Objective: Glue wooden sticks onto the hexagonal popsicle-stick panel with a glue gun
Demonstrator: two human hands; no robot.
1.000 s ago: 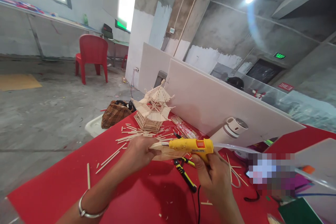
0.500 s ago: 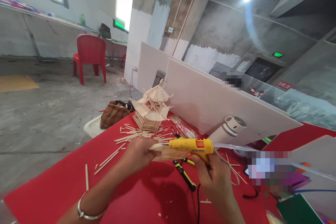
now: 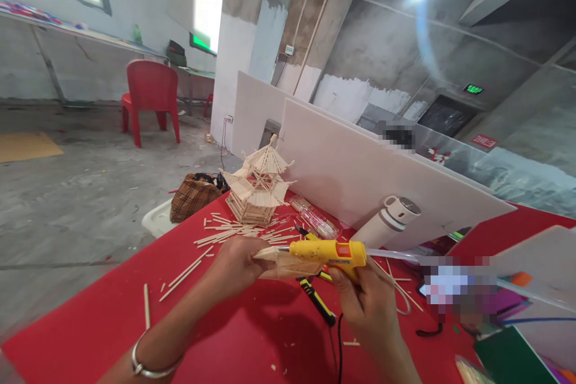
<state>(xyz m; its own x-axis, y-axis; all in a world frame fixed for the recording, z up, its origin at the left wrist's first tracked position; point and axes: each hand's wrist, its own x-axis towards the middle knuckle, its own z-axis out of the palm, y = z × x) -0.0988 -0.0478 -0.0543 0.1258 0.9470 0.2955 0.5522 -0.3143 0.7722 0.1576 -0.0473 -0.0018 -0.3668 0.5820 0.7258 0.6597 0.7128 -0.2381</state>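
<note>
- Gripping the yellow plastic glue gun [image 3: 319, 249], the right hand [image 3: 366, 294] held its nozzle at the thin pale wooden piece [image 3: 294, 265].
- Left hand [image 3: 238, 263] clasped that piece above the red counter [image 3: 225, 330].

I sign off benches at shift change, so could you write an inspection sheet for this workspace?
Surface: red table, scattered with wooden bits.
Job's things: glue gun, nozzle at a pale wooden piece; stick pagoda standing behind.
Clutter: loose sticks; yellow-and-black hand tool.
Hands: left hand holds the pale wooden piece; right hand grips the glue gun.
Cables: black cord; where it leads is unclear.
Surroundings: flask by white partition; red chair beyond.
</note>
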